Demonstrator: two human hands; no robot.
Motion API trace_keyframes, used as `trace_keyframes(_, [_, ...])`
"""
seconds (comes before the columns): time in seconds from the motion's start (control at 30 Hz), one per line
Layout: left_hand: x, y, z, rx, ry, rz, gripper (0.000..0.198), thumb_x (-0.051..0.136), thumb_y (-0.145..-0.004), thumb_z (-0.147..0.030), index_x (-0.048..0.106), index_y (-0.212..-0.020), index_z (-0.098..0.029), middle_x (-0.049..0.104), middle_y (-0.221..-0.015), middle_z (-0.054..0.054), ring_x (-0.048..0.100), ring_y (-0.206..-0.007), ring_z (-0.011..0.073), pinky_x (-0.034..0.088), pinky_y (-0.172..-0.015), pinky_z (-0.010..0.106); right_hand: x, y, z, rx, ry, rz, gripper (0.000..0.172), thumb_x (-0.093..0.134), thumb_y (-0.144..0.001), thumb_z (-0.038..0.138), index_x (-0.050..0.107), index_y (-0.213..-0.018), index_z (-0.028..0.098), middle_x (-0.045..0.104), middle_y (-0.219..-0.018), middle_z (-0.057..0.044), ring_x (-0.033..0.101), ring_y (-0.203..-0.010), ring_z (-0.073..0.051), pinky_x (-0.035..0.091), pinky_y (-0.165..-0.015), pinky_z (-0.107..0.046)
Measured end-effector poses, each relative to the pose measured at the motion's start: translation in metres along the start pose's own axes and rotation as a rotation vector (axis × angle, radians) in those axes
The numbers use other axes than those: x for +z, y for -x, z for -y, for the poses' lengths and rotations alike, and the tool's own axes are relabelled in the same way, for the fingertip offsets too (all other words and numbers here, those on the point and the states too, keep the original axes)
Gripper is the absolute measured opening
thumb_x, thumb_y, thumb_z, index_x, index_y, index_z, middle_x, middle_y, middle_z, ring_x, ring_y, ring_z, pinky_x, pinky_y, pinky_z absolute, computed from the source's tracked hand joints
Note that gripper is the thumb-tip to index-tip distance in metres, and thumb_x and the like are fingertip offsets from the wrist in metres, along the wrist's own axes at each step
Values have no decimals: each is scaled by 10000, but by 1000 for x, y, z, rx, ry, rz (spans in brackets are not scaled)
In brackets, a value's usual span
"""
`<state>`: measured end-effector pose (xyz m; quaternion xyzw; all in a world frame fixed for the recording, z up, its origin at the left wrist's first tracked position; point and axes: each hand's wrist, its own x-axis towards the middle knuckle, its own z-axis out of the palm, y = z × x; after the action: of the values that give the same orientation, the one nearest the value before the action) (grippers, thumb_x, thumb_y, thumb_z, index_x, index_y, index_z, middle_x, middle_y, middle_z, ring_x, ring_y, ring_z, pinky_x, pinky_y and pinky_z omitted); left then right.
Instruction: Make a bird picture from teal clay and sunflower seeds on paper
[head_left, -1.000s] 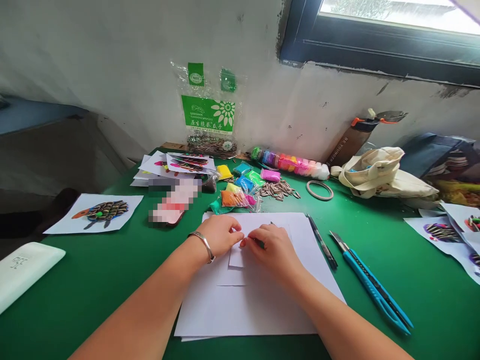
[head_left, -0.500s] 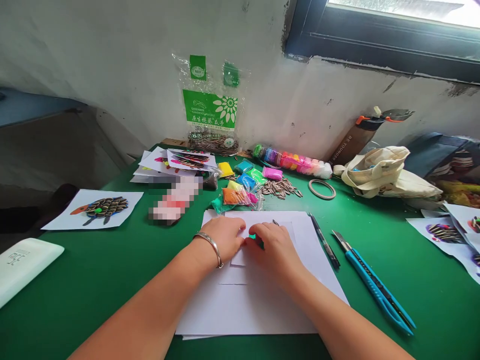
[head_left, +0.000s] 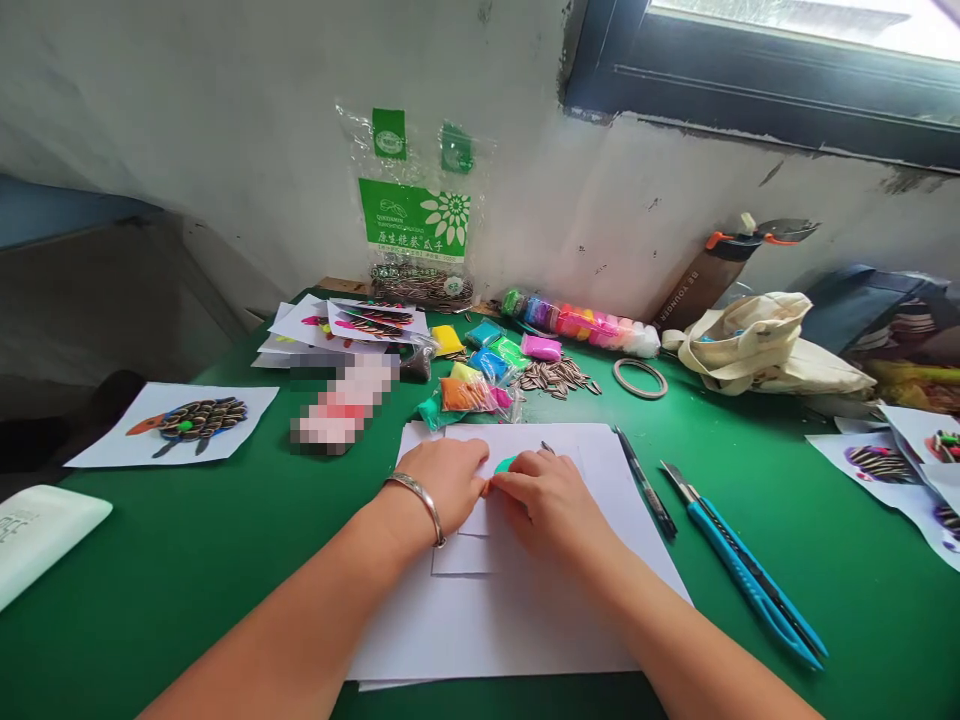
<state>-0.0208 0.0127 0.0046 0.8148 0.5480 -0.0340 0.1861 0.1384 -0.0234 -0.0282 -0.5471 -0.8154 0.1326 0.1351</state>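
A piece of green modelling clay lies on small white paper sheets, partly hidden by my hands. My left hand, with a silver bangle at the wrist, is closed with its fingers bent beside the clay; what its fingertips hold is hidden. Curled over the clay from the right, my right hand has thumb and index finger pressed close together at its edge, near the left fingertips. Beneath both hands lies a stack of larger white paper. A small dark sliver, perhaps a seed, shows past the right knuckles.
To the right lie a black pen and a blue craft knife, blade out. Ahead are clay packets, loose sunflower seeds, a tape roll and a seed bag. A seed-covered turtle picture lies left.
My right fingers have lowered and closed together over the green clay, narrowing the gap beneath them. My left hand stays nearly in place. The view has shifted slightly.
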Motion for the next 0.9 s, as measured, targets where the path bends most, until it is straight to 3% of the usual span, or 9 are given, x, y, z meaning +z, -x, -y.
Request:
trace_keyframes(0.1, [1,0,1,2,-2,-1,161,498,-803,-308,615,-902,-259,690,-838,51,626,-793,255,389,-579,296,2,-2,-3,-15,-20,10,227,544,-809,111,723,-810,251,624,-806,-39,524,-785,-163,272,-659,-285])
trace_keyframes(0.3, [1,0,2,4,11,0,186,501,-825,-388,611,-896,-257,690,-818,50,627,-761,252,376,-555,291,-1,-1,-11,-1,-84,-96,248,541,-795,75,713,-734,244,610,-798,-22,510,-750,-143,281,-655,-275])
trace_keyframes(0.57, [0,0,2,2,14,6,187,453,-836,-255,616,-928,-257,694,-832,58,637,-793,252,391,-571,288,0,1,-5,-57,58,7,268,545,-821,102,721,-884,293,606,-792,-33,501,-765,-160,256,-655,-295])
trace_keyframes(0.77, [-2,-2,0,-3,23,20,211,508,-820,-411,618,-912,-255,694,-828,52,638,-754,248,394,-554,282,-15,2,0,-9,51,6,233,519,-845,110,711,-818,238,598,-784,-36,506,-752,-149,273,-653,-285])
trace_keyframes(0.9, [0,-1,0,-12,16,14,221,503,-819,-407,614,-941,-260,693,-844,59,636,-777,256,409,-581,293,-14,3,2,-50,68,30,238,518,-856,121,710,-799,248,589,-755,-32,502,-738,-150,277,-654,-287])
